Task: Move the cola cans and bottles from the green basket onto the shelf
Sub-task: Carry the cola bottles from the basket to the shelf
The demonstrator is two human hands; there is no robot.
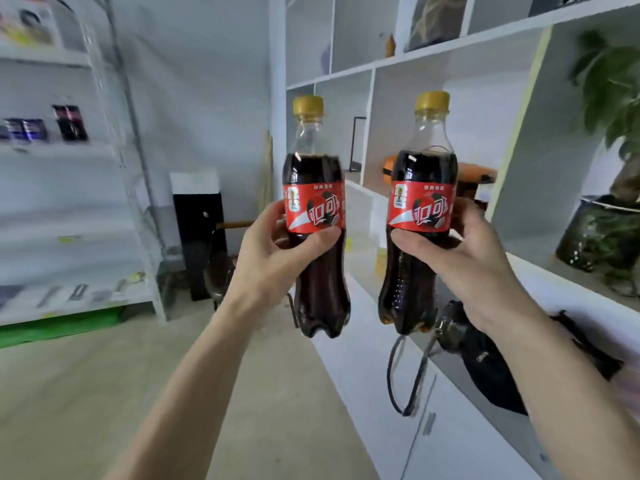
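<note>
I hold two cola bottles upright in the air, each with a gold cap and a red label. My left hand [277, 251] grips the left cola bottle [315, 188] around its middle. My right hand [460, 251] grips the right cola bottle [424, 181] the same way. Both bottles are in front of the white shelf unit [433, 53] on the right. A green object [59, 327] lies on the floor at the lower left under a metal rack; I cannot tell whether it is the basket.
A white metal rack [114, 133] with dark cans stands on the left. A black and white box [199, 216] stands by the back wall. A potted plant [609, 202] and a black bag [498, 362] sit on the cabinet top at the right.
</note>
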